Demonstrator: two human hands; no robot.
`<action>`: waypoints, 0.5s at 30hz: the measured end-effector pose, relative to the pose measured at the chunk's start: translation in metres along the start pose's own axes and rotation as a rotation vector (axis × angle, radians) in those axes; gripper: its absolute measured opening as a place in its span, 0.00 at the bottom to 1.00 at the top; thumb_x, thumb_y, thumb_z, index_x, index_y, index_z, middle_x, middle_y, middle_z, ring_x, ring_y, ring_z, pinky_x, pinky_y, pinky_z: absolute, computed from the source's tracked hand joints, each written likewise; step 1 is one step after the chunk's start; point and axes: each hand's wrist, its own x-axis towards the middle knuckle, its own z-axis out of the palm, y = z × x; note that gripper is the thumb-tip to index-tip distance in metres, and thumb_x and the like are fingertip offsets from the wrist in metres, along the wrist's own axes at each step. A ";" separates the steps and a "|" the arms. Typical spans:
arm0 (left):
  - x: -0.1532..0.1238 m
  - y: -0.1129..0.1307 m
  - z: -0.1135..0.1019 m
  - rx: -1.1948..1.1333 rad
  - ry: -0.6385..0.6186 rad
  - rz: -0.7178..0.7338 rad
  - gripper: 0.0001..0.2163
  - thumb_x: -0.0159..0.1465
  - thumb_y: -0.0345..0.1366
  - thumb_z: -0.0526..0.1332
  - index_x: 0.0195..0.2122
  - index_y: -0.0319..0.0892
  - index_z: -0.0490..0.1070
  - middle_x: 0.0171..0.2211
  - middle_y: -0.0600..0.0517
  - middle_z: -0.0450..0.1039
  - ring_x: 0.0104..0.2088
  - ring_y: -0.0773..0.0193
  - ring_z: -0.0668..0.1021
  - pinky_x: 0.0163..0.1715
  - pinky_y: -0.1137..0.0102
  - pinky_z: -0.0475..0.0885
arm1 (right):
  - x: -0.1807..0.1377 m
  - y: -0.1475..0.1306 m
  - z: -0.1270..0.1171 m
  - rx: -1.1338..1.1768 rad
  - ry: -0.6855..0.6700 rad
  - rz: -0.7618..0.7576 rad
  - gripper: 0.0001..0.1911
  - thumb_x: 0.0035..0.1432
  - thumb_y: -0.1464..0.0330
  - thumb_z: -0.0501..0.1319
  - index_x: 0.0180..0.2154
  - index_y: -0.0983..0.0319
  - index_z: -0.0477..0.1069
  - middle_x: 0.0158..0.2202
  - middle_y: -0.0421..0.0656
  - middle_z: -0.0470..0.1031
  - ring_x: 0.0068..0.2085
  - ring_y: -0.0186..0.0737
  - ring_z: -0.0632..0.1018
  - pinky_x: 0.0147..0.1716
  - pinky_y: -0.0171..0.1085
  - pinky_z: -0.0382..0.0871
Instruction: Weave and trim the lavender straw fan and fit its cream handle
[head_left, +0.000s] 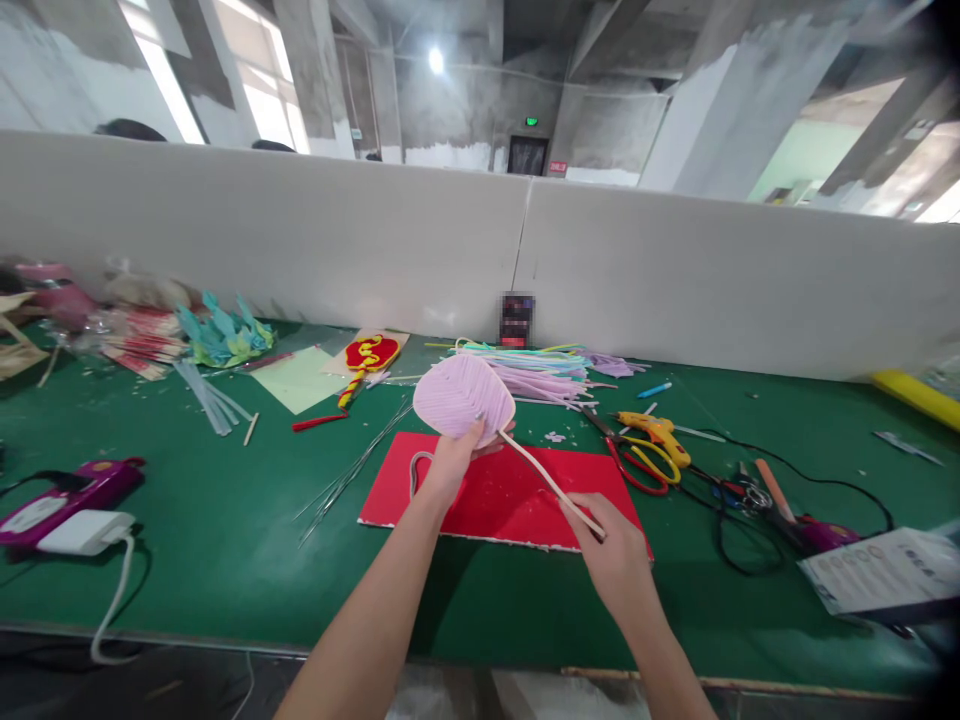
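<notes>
Head view: left fingers [473, 434] pinch fan [454, 392], right fingers [589, 508] close round strip [541, 468] near its end; too hard a tug could bend strip or strain fan.

fan [454, 395]: lilac, slanting ribs | stem [541, 470]: cream | board [517, 495]: red | table [225, 560]: green

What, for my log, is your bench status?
Left hand: holding rounded, ridged lilac piece. Right hand: on thin cream strip. Red rectangular board below; yellow plastic glue gun, touching neither hand.
</notes>
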 end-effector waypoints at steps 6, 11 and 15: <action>0.002 -0.002 0.003 -0.087 0.123 0.049 0.18 0.49 0.37 0.67 0.42 0.40 0.73 0.42 0.46 0.75 0.40 0.56 0.77 0.42 0.60 0.73 | 0.012 -0.008 0.010 0.093 0.004 0.070 0.15 0.57 0.58 0.54 0.31 0.61 0.73 0.30 0.44 0.75 0.31 0.39 0.75 0.30 0.33 0.67; 0.002 -0.003 0.005 -0.160 0.236 0.077 0.16 0.46 0.34 0.69 0.37 0.38 0.75 0.35 0.49 0.77 0.33 0.62 0.78 0.41 0.61 0.73 | 0.016 -0.013 0.016 0.115 0.041 0.071 0.14 0.56 0.58 0.55 0.29 0.61 0.73 0.27 0.42 0.73 0.30 0.38 0.74 0.30 0.33 0.66; 0.004 -0.005 0.004 -0.097 0.302 0.104 0.17 0.43 0.35 0.70 0.35 0.36 0.75 0.34 0.48 0.78 0.32 0.61 0.78 0.39 0.61 0.74 | 0.015 -0.013 0.016 0.104 0.026 0.077 0.14 0.56 0.59 0.56 0.29 0.61 0.73 0.26 0.42 0.72 0.29 0.38 0.73 0.30 0.33 0.65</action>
